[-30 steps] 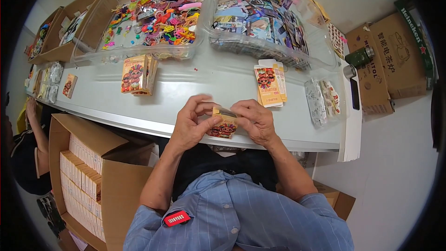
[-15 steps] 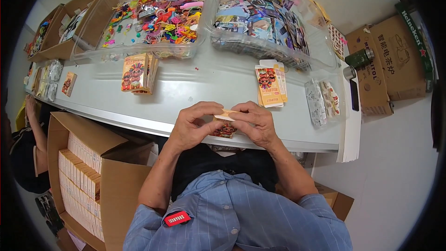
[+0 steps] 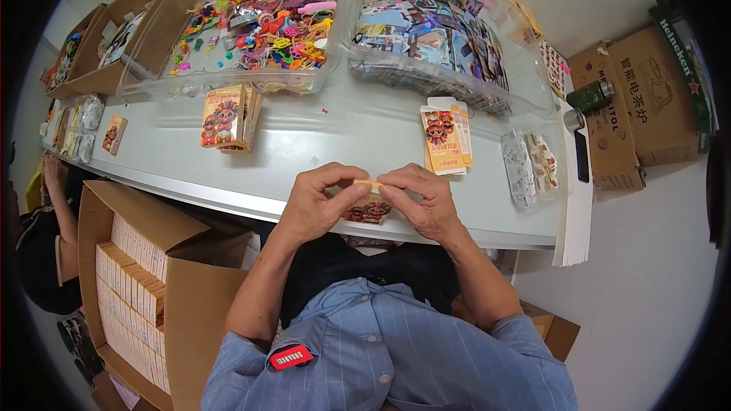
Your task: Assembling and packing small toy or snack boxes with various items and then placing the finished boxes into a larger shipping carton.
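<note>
Both hands pinch the top end of a small printed cardboard box (image 3: pixel 369 211) at the table's front edge. My left hand (image 3: pixel 324 199) grips its left side, thumb and fingertips at the top. From the right, my right hand (image 3: pixel 417 202) closes on the same end, its thumb close to the left one. The box's picture side shows below the thumbs; its lower end is hard to make out. To the left on the table stands a pile of filled-out boxes (image 3: pixel 222 118). Flat orange cartons (image 3: pixel 443 137) lie in a stack to the right.
Two clear plastic bins, one of colourful small toys (image 3: pixel 282 30), one of picture cards (image 3: pixel 426 34), stand at the back. A small clear tray (image 3: pixel 533 164) of packets sits right. An open carton (image 3: pixel 194 327) of packed boxes is at lower left; beyond it shows another person's arm (image 3: pixel 65 213).
The thumbs and fingertips have come closer together at the box's top, and its raised end flap now lies lower. The box remains in almost the same place.
</note>
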### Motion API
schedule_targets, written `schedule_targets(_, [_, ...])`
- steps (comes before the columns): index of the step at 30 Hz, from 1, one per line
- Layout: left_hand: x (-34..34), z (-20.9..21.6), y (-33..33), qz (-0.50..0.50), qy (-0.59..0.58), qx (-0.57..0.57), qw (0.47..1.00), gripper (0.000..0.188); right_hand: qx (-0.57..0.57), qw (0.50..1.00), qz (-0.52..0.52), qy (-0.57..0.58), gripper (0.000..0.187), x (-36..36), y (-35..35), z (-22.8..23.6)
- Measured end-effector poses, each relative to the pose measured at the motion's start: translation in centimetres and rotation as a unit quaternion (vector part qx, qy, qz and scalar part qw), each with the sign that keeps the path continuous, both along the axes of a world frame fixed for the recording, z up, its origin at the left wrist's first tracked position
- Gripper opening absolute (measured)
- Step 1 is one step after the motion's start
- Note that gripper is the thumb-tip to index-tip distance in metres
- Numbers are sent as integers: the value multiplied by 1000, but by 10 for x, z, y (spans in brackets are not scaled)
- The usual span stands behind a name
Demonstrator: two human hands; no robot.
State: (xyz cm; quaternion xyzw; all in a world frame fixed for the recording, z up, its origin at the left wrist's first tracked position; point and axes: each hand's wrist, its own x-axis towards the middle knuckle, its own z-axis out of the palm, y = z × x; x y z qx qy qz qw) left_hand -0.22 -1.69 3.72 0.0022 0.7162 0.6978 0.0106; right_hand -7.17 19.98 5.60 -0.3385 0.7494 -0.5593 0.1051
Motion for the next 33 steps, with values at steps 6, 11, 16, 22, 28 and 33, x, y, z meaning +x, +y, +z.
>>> schedule_targets(6, [-3,3,5,34,-34,33,998,21,29,998,13,57,21,-6,0,7])
schedule_targets(11, [-3,6,6,31,-6,2,999,22,67,982,39,175,27,-12,4,10])
schedule_targets(16, [-3,7,5,26,-3,-4,1000,21,42,997,20,55,22,-8,1,16])
schedule_targets(22, [-6,7,2,11,-6,-12,1000,20,-1,984,5,-178,20,-8,0,6])
schedule_targets(28, [-8,8,-1,-11,41,-22,999,20,-23,986,19,-165,19,-9,3,-1])
schedule_targets(33, [-4,4,-5,-48,26,3,999,18,-32,995,23,-87,21,-8,6,-8])
